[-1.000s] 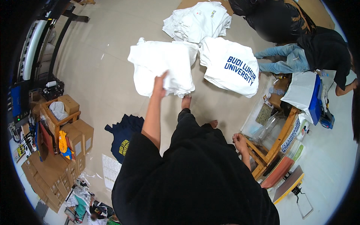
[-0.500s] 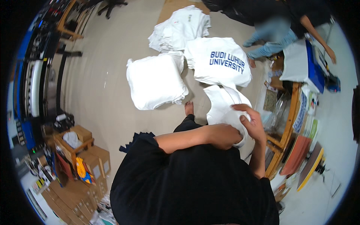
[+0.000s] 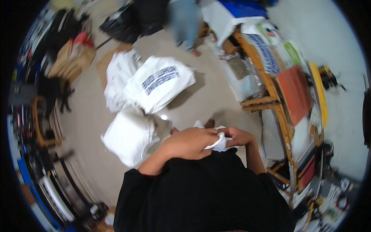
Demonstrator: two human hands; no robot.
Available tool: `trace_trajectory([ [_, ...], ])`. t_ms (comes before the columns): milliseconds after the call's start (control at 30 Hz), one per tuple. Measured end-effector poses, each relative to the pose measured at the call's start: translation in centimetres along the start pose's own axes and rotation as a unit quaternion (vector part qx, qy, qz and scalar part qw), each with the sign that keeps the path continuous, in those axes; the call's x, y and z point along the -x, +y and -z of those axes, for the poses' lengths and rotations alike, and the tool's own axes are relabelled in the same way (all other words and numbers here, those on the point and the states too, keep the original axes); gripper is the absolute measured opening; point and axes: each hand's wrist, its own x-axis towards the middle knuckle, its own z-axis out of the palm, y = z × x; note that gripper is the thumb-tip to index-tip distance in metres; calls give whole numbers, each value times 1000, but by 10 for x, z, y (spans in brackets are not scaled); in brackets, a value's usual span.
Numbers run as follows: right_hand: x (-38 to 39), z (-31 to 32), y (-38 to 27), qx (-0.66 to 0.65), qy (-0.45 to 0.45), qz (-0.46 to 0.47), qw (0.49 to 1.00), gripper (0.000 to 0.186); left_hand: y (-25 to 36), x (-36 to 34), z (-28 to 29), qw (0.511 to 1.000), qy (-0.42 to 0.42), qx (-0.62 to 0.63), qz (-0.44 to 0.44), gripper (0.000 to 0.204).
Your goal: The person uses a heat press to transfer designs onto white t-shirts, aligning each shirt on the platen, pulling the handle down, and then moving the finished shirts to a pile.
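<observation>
My left hand [image 3: 192, 142] and my right hand [image 3: 238, 136] are close together in front of my black shirt, both gripping a white garment [image 3: 220, 145] with a rounded band. Much of it is hidden behind the hands. Ahead on the floor lie three piles of white garments: a plain one [image 3: 126, 135] at the front left, one with large dark-blue print [image 3: 174, 91] behind it, and another [image 3: 119, 73] farther left at the back.
A co-worker's jeans-clad legs [image 3: 185, 31] stand at the back beside black bags [image 3: 119, 27]. Along the right runs a cluttered wooden rack [image 3: 278, 116] with padded boards [image 3: 293, 92]. Machines [image 3: 52, 185] and a black chair [image 3: 56, 96] line the left.
My left hand was on the front pile earlier; now it has joined my right hand on a white garment, drawn close to my body. My view has turned right, shifting the piles leftward.
</observation>
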Motion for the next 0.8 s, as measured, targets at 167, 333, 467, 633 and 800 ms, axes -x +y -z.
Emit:
trace_trajectory([
  [167, 48, 39, -7, 75, 97, 138, 983, 40, 26, -82, 8, 999, -36, -37, -10, 31],
  [333, 129, 53, -32, -28, 384, 128, 914, 33, 33, -147, 22, 991, 67, -81, 81, 32],
  [467, 176, 55, -60, 265, 446, 250, 817, 32, -69, -185, 0, 988, 73, -106, 85, 29],
  [633, 219, 37, -71, 360, 581, 209, 700, 48, -62, -229, 4, 988, 152, -30, -11, 18],
  [800, 229, 36, -58, 329, 710, 65, 619, 58, -64, -264, 31, 956, 287, 25, -56, 8],
])
